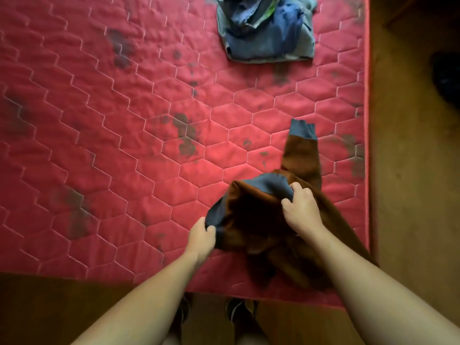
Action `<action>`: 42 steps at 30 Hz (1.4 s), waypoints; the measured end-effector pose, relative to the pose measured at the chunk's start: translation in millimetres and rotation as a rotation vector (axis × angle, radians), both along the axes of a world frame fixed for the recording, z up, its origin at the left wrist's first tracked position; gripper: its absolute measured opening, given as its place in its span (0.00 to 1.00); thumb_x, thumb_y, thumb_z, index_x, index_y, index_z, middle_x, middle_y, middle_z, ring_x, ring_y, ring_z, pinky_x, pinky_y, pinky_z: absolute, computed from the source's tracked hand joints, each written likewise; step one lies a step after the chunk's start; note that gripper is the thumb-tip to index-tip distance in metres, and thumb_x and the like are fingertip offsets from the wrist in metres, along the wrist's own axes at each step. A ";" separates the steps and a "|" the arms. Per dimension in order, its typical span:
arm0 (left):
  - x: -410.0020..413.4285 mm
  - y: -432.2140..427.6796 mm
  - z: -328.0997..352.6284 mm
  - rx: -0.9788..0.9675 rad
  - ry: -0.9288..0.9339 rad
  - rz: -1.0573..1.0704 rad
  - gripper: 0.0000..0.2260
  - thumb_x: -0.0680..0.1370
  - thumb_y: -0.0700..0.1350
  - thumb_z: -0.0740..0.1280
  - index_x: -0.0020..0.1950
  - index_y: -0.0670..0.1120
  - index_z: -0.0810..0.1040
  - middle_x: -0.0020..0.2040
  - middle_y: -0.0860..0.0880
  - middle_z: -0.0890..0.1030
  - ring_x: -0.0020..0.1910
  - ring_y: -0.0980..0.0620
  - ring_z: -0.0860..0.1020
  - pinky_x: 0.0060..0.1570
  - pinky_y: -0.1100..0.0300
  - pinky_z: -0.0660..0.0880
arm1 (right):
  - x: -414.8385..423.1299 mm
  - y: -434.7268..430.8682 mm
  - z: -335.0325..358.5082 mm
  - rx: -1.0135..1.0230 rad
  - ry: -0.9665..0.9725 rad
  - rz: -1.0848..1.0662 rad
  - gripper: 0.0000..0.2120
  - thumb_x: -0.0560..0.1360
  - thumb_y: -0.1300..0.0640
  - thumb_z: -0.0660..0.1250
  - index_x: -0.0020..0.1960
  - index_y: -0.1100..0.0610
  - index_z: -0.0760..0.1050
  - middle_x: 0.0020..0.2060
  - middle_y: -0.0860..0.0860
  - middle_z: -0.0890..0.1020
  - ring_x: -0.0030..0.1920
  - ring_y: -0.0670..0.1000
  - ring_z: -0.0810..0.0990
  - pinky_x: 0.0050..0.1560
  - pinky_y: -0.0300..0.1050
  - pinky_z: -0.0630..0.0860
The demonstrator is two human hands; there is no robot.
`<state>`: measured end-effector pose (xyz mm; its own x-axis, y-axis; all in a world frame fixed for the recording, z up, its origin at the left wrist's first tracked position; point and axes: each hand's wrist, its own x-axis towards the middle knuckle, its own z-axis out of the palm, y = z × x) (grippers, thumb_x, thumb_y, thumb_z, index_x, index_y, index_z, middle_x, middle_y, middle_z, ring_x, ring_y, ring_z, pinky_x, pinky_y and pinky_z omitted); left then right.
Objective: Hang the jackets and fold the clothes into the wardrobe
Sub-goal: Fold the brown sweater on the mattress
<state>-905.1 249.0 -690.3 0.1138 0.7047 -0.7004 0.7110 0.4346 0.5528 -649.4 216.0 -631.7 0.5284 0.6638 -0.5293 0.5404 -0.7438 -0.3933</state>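
Observation:
A brown jacket [256,220] with grey-blue ribbed hem and cuffs lies bunched at the near right corner of a red quilted mattress [124,145]. One sleeve stretches away from me, its grey cuff [303,130] flat on the mattress. My left hand [201,236] grips the grey hem at its left end. My right hand [300,207] grips the same hem further right, so the band is held between the two hands. A heap of blue and grey clothes [266,31] lies at the far side of the mattress.
The mattress has dark stains and ends at a piped right edge [368,145]. Brown floor [410,170] runs along the right and the near side. A dark object [445,78] sits at the far right. My feet [239,312] stand at the near edge.

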 end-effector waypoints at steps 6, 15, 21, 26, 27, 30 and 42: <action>-41.2 77.2 160.7 0.250 -0.119 0.021 0.14 0.68 0.45 0.54 0.44 0.40 0.74 0.41 0.44 0.79 0.42 0.43 0.74 0.43 0.50 0.68 | 13.6 16.5 150.7 0.103 -0.036 -0.030 0.06 0.71 0.65 0.61 0.46 0.56 0.67 0.41 0.60 0.78 0.45 0.63 0.77 0.44 0.53 0.70; -164.5 186.4 439.9 0.666 0.111 -0.791 0.22 0.72 0.65 0.73 0.51 0.50 0.73 0.38 0.51 0.80 0.37 0.48 0.79 0.40 0.51 0.75 | -10.5 47.2 408.2 0.205 -0.384 0.369 0.15 0.75 0.44 0.68 0.45 0.50 0.65 0.44 0.60 0.82 0.48 0.63 0.82 0.43 0.52 0.73; -232.2 225.6 569.0 0.996 0.250 -0.834 0.17 0.71 0.55 0.78 0.53 0.48 0.78 0.46 0.47 0.83 0.47 0.43 0.81 0.43 0.54 0.72 | -76.4 58.7 496.4 0.406 -0.555 0.447 0.17 0.78 0.34 0.63 0.43 0.47 0.67 0.43 0.54 0.82 0.46 0.60 0.82 0.44 0.52 0.78; -267.2 234.9 628.7 1.190 0.324 -0.661 0.10 0.74 0.54 0.75 0.49 0.50 0.80 0.46 0.48 0.84 0.48 0.44 0.82 0.42 0.52 0.75 | -109.6 81.7 538.1 0.558 -0.547 0.482 0.13 0.76 0.48 0.71 0.40 0.49 0.69 0.41 0.49 0.76 0.46 0.58 0.80 0.48 0.51 0.76; -273.6 235.6 635.7 1.210 0.297 -0.636 0.09 0.75 0.52 0.75 0.50 0.50 0.81 0.47 0.48 0.84 0.48 0.44 0.82 0.43 0.53 0.74 | -113.3 86.3 545.1 0.607 -0.523 0.445 0.12 0.74 0.51 0.73 0.40 0.50 0.69 0.40 0.50 0.78 0.46 0.59 0.80 0.48 0.52 0.76; -291.6 234.6 652.2 1.204 0.212 -0.585 0.09 0.76 0.48 0.75 0.54 0.48 0.82 0.48 0.47 0.85 0.48 0.45 0.82 0.45 0.55 0.73 | -114.3 101.8 557.3 0.654 -0.407 0.285 0.12 0.68 0.51 0.73 0.42 0.45 0.68 0.36 0.50 0.81 0.41 0.59 0.81 0.46 0.55 0.78; -341.5 263.8 684.5 0.615 0.174 -0.625 0.05 0.73 0.52 0.78 0.45 0.53 0.85 0.40 0.55 0.86 0.41 0.56 0.84 0.46 0.57 0.79 | -134.6 130.5 589.1 0.193 0.274 0.323 0.09 0.75 0.51 0.75 0.52 0.55 0.85 0.45 0.53 0.88 0.46 0.56 0.88 0.56 0.52 0.82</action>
<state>-1246.6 512.9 -5.8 0.5303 0.8064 -0.2618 0.8141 -0.3981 0.4227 -784.1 346.5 -42.6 0.1363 0.8713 -0.4714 0.5893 -0.4538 -0.6684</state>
